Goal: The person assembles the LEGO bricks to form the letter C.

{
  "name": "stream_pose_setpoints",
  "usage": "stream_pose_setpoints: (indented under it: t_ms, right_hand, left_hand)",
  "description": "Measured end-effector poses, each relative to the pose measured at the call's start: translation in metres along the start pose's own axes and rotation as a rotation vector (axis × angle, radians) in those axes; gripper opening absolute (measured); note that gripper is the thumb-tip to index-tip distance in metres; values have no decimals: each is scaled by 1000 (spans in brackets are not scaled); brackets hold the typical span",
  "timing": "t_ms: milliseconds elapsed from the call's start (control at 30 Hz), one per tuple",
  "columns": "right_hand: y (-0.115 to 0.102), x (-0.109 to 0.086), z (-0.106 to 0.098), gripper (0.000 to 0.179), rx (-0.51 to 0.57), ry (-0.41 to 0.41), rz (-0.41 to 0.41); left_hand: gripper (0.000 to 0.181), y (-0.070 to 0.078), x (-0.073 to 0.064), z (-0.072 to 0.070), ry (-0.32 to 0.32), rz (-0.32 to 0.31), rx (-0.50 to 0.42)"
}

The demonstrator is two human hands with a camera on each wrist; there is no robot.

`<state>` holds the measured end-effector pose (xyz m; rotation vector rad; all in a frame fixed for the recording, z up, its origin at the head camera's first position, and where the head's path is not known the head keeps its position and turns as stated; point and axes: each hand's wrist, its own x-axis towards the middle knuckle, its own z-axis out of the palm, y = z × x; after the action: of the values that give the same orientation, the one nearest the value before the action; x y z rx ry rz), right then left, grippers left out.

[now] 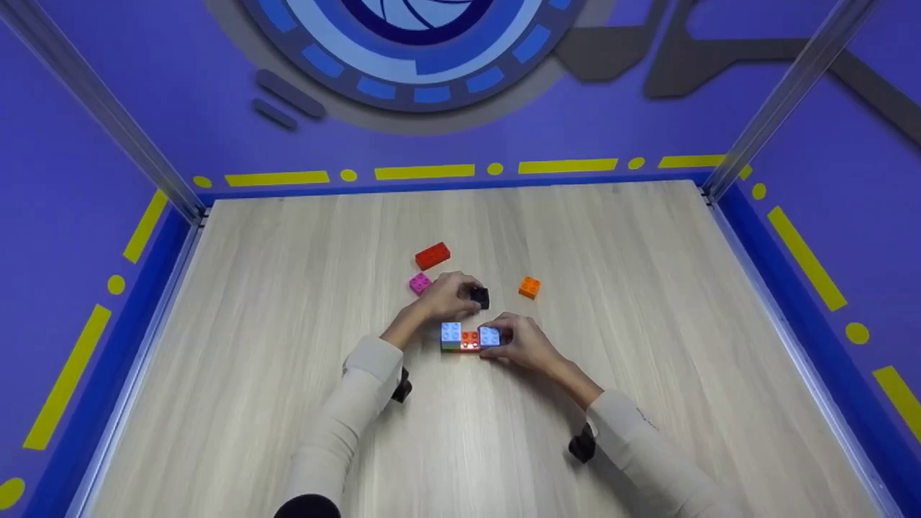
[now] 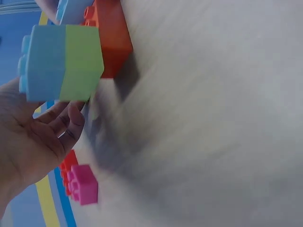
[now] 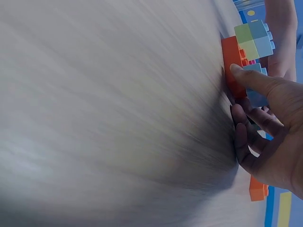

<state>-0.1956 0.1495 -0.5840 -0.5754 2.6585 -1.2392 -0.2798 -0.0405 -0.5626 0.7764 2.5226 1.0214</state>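
Note:
In the head view my left hand [image 1: 445, 298] pinches a small black toy building brick [image 1: 482, 298] between thumb and fingers, just behind the joined bricks. That brick is hidden in the left wrist view. My right hand [image 1: 529, 344] grips the right end of the joined bricks, thumb on the orange-red base brick [image 3: 230, 59] and fingers around the far side. On that base a light blue brick [image 1: 489, 336] sits at the right end. At the left end a green brick [image 2: 83, 61] stands on the base, topped by another light blue brick [image 2: 46, 61].
A red brick [image 1: 432, 256] and a pink brick [image 1: 419, 283] lie behind and left of my left hand. An orange brick [image 1: 529, 287] lies behind my right hand. Blue-purple panels [image 1: 460, 147] border the wooden table [image 1: 288, 288] at the back and sides.

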Motion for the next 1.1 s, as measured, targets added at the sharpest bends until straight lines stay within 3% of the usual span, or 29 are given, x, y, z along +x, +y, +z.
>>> stream_pose_setpoints:
  t_ms: [133,333,567,800,1100]
  right_hand:
    - [1,0,0,41,1,-9,7]
    - [1,1,-1,41,-4,-29,26]
    - [0,1,-2,41,-5,-25,2]
    - [0,0,-1,40,10,-18,-23]
    - [1,-1,-1,41,12,-17,-26]
  left_hand:
    - [35,1,-14,-12,-1,-5,-58]
    - [34,8,-44,-30,53,58,-25]
    - [35,15,-76,-32,29,107,-12]
    - [33,16,-83,-30,75,126,-3]
    - [35,18,-93,-30,46,134,79]
